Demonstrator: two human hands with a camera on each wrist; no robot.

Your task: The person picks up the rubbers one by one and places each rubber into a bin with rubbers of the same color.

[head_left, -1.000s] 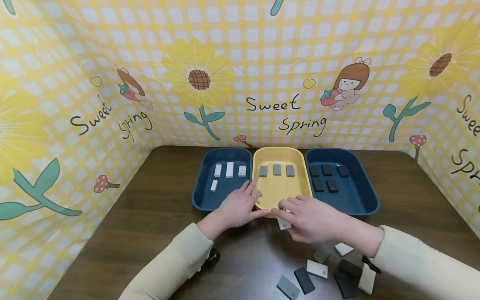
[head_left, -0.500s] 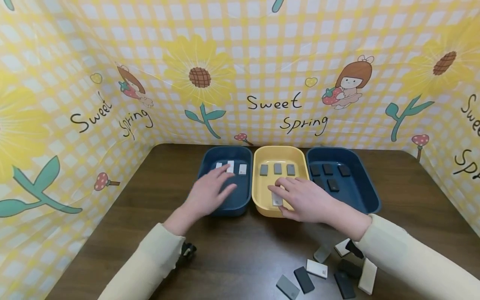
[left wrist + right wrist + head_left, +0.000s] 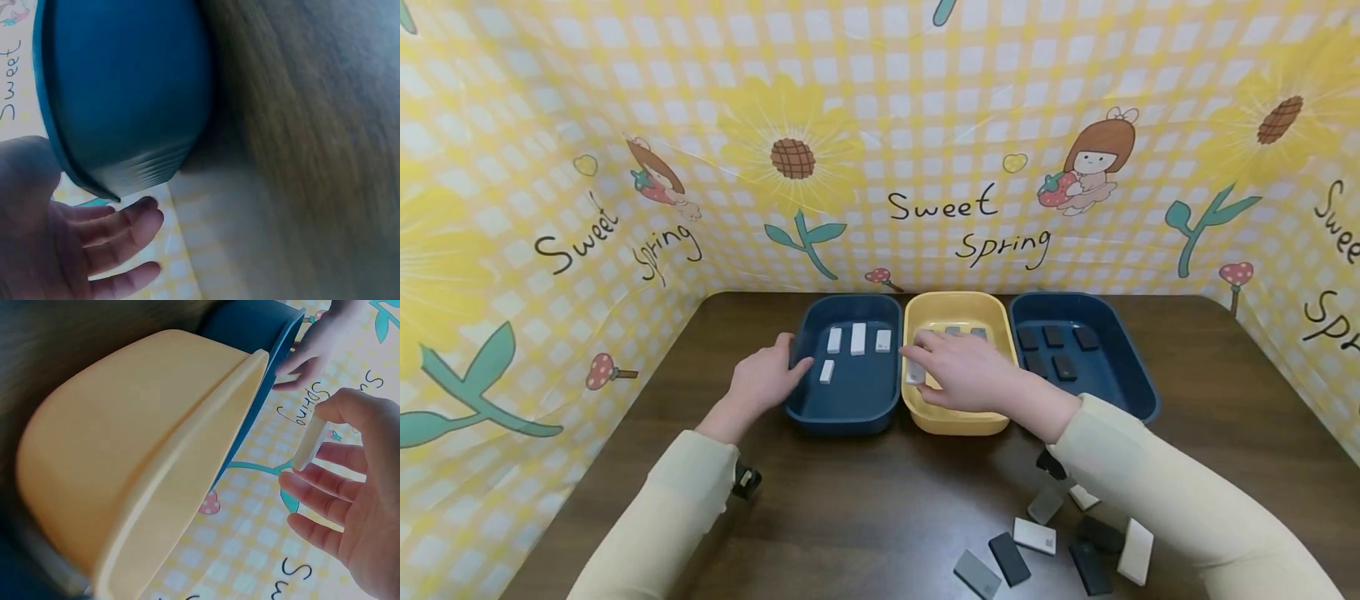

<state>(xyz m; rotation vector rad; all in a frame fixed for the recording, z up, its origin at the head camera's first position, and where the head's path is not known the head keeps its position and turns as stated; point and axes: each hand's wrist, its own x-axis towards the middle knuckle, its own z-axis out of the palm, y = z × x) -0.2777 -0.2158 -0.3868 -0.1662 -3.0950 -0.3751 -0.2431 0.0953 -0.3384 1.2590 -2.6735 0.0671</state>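
Pinching a white block (image 3: 914,372) between thumb and fingertips, the right hand (image 3: 966,371) is near the centre of the head view, in front of the left part of the yellow tray (image 3: 955,423); the right wrist view shows the block at right of centre, apart from the tray's rim. Left of centre, the left hand (image 3: 763,379) straddles the left blue tray (image 3: 842,408) at its outer rim, thumb to the inner side, other fingers spread and loosely bent outside; whether it presses the rim I cannot tell. Four white blocks (image 3: 858,339) lie in that tray, three across its upper part and one lower left. Behind the right hand, grey blocks (image 3: 952,331) show partly in the yellow tray. The right blue tray (image 3: 1112,387), right of centre, contains five dark blocks (image 3: 1064,367) in two rows. At lower right, loose white, grey and dark blocks (image 3: 1034,536) are scattered on the brown table (image 3: 850,517), some partly touching. Pale sleeves (image 3: 647,508) come in from the lower corners. A yellow checked cloth (image 3: 880,125) with sunflowers and "Sweet Spring" lettering fills the upper frame.
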